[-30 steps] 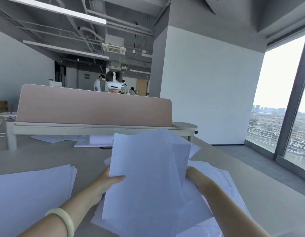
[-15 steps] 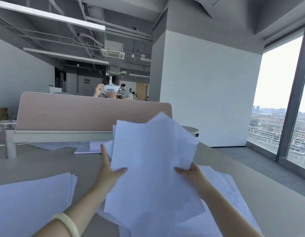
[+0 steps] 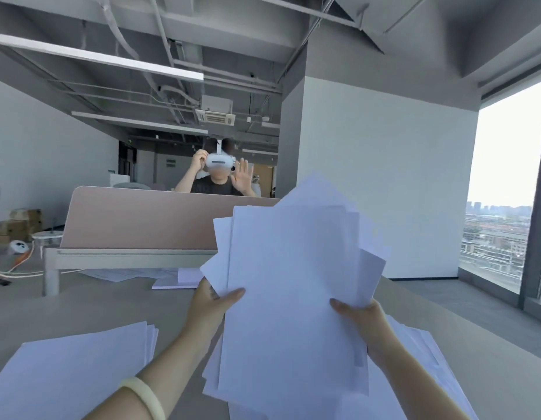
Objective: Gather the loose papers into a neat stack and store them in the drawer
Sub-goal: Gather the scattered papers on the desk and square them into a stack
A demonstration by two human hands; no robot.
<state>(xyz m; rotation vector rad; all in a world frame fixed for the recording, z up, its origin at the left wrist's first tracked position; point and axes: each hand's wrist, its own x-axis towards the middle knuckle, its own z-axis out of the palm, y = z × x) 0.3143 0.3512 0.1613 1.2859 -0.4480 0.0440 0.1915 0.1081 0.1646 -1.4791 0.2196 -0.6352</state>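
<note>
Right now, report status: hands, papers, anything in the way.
Left hand and right hand both grip the fanned bundle of white paper sheets, held over the grey desk. Edges uneven. Loose white pile at left uncollected; no drawer in view.

A pink desk divider (image 3: 136,219) stands upright. Behind it a person (image 3: 216,187) in a dark shirt wears a white headset (image 3: 219,161), both arms raised beside it. Left of the divider lie stacked cardboard boxes (image 3: 17,222); to its right rises a white pillar (image 3: 384,177), then a tall window (image 3: 505,177).
</note>
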